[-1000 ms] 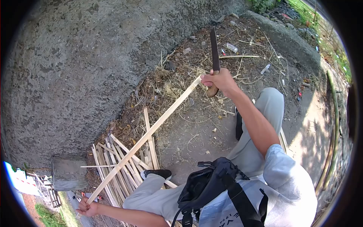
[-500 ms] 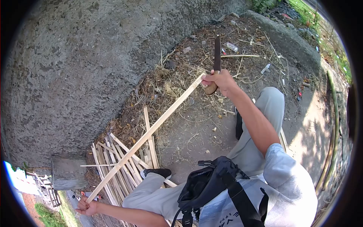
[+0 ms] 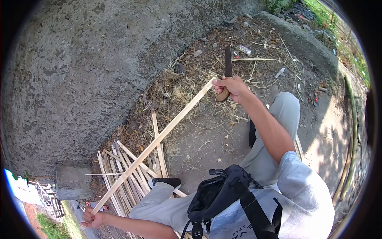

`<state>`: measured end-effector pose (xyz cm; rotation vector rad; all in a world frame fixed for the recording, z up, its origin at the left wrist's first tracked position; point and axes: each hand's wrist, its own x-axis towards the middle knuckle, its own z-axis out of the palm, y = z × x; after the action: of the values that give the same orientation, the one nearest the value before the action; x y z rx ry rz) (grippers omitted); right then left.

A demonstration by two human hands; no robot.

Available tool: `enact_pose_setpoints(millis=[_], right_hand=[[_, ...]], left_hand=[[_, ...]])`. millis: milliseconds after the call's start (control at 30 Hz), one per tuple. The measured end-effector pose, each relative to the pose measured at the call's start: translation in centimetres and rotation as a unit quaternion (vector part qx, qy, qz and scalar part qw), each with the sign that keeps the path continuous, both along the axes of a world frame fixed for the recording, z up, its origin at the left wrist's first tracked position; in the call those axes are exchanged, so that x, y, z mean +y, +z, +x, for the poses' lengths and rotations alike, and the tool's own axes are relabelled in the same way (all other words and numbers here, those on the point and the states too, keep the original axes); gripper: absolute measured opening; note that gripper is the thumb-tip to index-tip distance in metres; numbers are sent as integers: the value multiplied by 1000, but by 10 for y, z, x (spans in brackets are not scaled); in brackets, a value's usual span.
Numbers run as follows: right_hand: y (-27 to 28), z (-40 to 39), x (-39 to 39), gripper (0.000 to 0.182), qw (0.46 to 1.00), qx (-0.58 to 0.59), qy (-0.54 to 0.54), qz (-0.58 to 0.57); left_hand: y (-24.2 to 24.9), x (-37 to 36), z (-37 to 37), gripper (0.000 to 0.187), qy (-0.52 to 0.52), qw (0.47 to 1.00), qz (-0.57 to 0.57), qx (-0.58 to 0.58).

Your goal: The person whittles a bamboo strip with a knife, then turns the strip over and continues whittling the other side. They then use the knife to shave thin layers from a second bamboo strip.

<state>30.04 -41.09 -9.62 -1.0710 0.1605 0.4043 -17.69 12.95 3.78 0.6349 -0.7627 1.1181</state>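
Note:
A long, pale wooden strip (image 3: 159,137) runs diagonally between my hands. At the lower left, my left hand (image 3: 92,218) grips its near end. Around the wooden handle of a dark-bladed knife (image 3: 228,61) my right hand (image 3: 230,87) is closed, with thumb and finger also pinching the strip's far end. The blade points up, away from me. Below the strip lies a pile of similar pale strips (image 3: 129,175) on the ground, beside my shoe.
A rough grey wall (image 3: 87,79) stands on the left. Shavings (image 3: 179,89) lie along its base. A clear plastic bottle (image 3: 244,50) and a thin strip (image 3: 254,59) are on the ground ahead. A black bag (image 3: 223,191) hangs at my front. Long poles (image 3: 352,131) lie at the right.
The knife blade has dipped slightly lower and my right hand has shifted a little downward. My left hand still holds the strip.

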Motion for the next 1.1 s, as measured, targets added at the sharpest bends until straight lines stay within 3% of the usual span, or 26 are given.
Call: enact_pose_setpoints(millis=[300,700,1100], right_hand=[[-8,-4,13,29,999,18,-42,9],[-7,6,12,23,961,-15,-99,259],[3,-3,9,29,962,-167,-204,66]], left_hand=[[2,-5,7,50,-19,1000,22,3],[2,0,25,50,142,970,-190,56],[20,-32,47,50,261,926,-252,101]])
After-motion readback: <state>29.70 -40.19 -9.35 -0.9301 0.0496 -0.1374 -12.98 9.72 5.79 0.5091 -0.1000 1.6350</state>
